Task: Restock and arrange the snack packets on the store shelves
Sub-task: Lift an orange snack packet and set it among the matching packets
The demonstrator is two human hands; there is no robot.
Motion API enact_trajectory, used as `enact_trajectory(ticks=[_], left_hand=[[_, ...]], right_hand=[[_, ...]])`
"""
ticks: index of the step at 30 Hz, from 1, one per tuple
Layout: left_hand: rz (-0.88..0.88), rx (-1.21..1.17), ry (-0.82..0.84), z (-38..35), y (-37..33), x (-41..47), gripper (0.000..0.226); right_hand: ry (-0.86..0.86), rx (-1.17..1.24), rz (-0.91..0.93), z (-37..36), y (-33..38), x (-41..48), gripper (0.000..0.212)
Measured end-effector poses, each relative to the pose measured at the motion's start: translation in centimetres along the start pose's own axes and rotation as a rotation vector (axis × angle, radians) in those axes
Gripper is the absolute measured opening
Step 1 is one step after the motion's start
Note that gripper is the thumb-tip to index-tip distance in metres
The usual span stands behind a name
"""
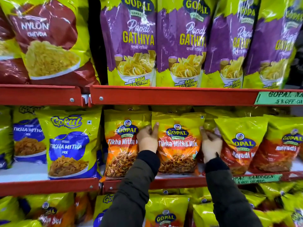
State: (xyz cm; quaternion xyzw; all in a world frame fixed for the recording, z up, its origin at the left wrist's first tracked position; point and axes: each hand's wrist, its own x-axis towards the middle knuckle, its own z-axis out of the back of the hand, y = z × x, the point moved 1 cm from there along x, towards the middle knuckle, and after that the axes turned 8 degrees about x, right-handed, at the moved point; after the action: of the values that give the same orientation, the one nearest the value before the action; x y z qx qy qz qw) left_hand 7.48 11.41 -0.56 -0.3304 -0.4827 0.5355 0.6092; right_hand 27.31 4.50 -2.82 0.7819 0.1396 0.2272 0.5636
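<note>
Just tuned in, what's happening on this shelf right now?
A person is arranging snack packets on the middle shelf. The left hand and right hand grip the two sides of an orange Tikha Mitha Mix packet, which stands upright in the front row. A matching packet stands to its left and a Navadi packet to its right. The purple Gathiya packets above are untouched.

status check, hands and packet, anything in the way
Left hand and right hand grip sides of orange snack packet. Upright on middle shelf. Neighbouring packets crowd it.
</note>
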Motion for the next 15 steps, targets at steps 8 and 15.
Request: enact_trajectory(ticks=[8, 15], left_hand=[[-0.25, -0.017, -0.137, 3.2, 0.5, -3.4, 0.036], [-0.442, 0.065, -0.223, 7.2, 4.5, -9.5, 0.02]], right_hand=[[-0.006, -0.041, 0.326, 2.1, 1.3, -6.0, 0.03], [0.23, -0.031, 0.514, 1.3, 0.2, -14.4, 0.018]])
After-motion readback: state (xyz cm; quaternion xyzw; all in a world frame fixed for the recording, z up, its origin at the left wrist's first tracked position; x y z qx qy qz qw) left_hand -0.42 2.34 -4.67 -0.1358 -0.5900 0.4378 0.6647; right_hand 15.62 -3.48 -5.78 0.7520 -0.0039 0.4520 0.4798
